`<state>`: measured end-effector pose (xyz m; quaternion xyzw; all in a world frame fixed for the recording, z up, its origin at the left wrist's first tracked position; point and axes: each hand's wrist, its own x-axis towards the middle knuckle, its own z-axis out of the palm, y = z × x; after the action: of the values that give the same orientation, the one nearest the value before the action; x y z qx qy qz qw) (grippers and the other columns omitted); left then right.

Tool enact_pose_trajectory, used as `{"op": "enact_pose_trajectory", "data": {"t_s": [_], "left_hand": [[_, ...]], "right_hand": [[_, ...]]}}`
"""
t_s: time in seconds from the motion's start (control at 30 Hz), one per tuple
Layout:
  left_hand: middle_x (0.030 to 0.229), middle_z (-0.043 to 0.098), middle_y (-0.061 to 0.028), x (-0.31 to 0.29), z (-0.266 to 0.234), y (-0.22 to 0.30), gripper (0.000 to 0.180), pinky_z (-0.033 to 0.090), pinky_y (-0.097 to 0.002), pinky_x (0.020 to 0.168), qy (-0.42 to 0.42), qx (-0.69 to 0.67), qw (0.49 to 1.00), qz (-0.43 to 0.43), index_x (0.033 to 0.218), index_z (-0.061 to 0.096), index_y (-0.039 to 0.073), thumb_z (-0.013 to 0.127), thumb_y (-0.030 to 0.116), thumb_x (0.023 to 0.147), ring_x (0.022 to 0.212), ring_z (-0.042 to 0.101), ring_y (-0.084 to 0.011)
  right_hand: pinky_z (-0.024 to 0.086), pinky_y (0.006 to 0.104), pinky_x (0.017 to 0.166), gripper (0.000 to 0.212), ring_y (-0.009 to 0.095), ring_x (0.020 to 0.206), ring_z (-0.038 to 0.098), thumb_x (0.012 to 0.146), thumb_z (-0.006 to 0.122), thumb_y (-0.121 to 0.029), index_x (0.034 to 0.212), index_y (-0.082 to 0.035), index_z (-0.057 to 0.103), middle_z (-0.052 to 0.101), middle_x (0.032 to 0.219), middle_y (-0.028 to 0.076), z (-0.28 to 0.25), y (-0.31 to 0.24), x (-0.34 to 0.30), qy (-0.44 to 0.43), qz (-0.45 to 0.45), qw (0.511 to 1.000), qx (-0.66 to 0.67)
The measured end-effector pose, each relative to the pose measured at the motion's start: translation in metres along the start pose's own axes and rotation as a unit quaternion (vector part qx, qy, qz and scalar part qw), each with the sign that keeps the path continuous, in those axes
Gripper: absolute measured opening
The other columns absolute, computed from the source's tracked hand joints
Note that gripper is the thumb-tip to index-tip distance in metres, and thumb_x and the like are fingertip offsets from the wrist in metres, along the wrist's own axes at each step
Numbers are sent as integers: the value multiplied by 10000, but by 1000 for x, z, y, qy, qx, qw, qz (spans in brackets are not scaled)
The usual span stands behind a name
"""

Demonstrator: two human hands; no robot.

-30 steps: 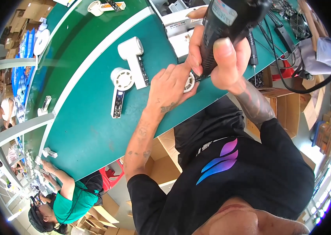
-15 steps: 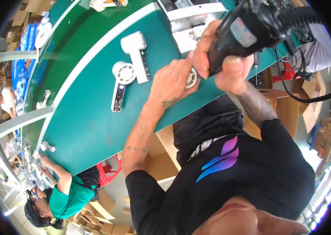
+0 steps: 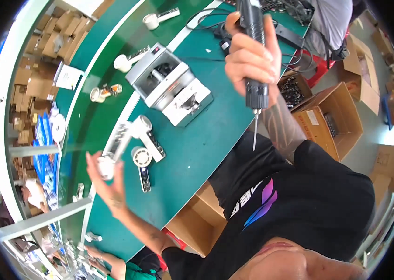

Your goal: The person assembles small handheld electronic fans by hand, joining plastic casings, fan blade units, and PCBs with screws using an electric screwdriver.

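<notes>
My right hand [image 3: 252, 58] is wrapped round a black electric screwdriver [image 3: 257, 95], held up over the near right table edge with its thin bit pointing toward me. My left hand [image 3: 108, 184] reaches out to the left, fingers closed about the round head of a white fan-shaped housing [image 3: 107, 167]. That housing is blurred by motion; its handle, with a dark strip inside, points away from me. Just right of it on the green table lie a second white housing [image 3: 142, 157] with a slotted round head and a third housing [image 3: 150, 137], both with circuit boards along their handles.
A grey machine [image 3: 162, 77] with a white front block stands beyond the housings. Several more white housings lie on the green belt behind a metal rail [image 3: 129, 105]. Cardboard boxes [image 3: 330, 123] stand at the right. A co-worker's arm [image 3: 110, 263] shows at lower left.
My left hand has moved away from the screwdriver to the far left, carrying the housing. My right hand has drawn the screwdriver off the housing, its bit now free. The view has shifted.
</notes>
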<state>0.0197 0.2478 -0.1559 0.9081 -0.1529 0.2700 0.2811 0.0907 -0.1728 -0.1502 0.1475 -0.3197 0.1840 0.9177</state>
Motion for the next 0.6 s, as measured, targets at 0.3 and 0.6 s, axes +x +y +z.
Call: {"op": "enact_pose_trajectory", "data": {"t_s": [0.3,0.6], "left_hand": [[1364,558,-236,44,-35,-281,554,423,-466,1099,-145,217,961,-92,1396,570,6,749,144,890,1275,547,-425],[1057,710,-174,51,40,73,393,512,-414,970,-9,-18,993,-119,1290,647,27,696,97,906,1080,659,-330]], "right_hand": [[423,315,319,460,181,368,485,1092,503,-336,1351,35,420,470,567,103,22,4,-14,-61,55,975,208],[500,286,322,563,174,374,558,1069,509,-500,1342,-29,366,570,609,116,31,11,-28,-83,-14,989,-118]]}}
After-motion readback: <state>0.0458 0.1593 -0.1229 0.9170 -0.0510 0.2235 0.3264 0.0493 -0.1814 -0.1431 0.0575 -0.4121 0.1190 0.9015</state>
